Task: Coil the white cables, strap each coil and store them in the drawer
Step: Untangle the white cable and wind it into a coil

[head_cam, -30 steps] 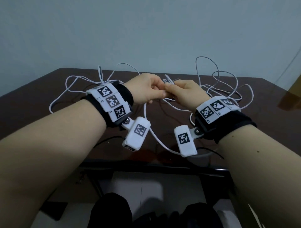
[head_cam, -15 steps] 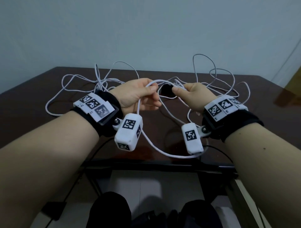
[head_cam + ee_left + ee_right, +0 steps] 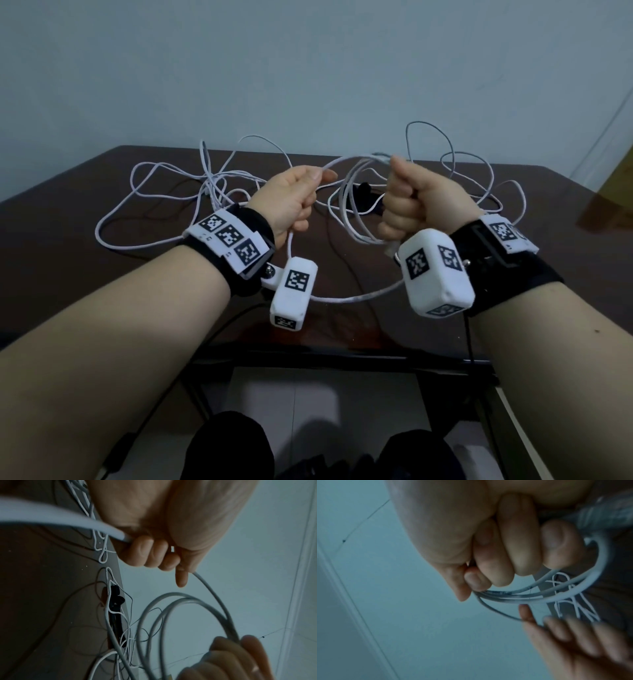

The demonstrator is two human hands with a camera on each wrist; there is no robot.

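Looping between two raised hands above a dark brown worktop [image 3: 68,246], a white cable [image 3: 346,298] is gathered into several turns that pass through the right hand [image 3: 421,202], whose fingers [image 3: 510,555] are curled tight around the bundle with the thumb pressed against it. A single strand arcs from that fist across to the left hand [image 3: 291,202], which pinches it between thumb and curled fingers [image 3: 147,551]; below that grip the same strand drops past the left wrist, sags in a low curve under both wrists and rises again toward the right hand. The left wrist view shows the held turns as a rough ring hanging in the air against a pale wall [image 3: 308,68], slightly blurred. More white cables [image 3: 164,178] lie loose and tangled on the worktop behind the hands, spreading from the left side to tall loops at the right rear near the wall. A small cluster of black straps [image 3: 115,601] sits on the worktop among the tangle, between the two hands in the head view. Both wrists wear black bands carrying white blocks with square black-and-white markers [image 3: 296,279]. The person's dark-clad knees [image 3: 229,445] show below the front edge of the worktop.
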